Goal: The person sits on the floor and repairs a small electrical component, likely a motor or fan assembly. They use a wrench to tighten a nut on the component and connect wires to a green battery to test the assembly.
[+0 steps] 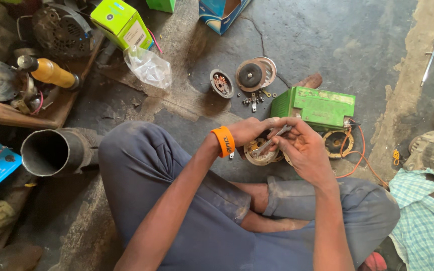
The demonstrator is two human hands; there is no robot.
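Metal tool (pixel 271 142) between both hands' grip.

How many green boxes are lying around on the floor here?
3: one green box just beyond the hands, one lime box top left, one green corner at the top edge. Others may be hidden.

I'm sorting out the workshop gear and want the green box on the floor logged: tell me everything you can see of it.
The green box is a flat, rectangular plastic-looking case, bright green with dusty, scuffed patches on top. It lies flat on the grey concrete floor, slightly angled, just beyond the person's hands. An orange wire runs from its right end and curls across the floor. A round metal part lies against its near edge. Neither hand touches it.
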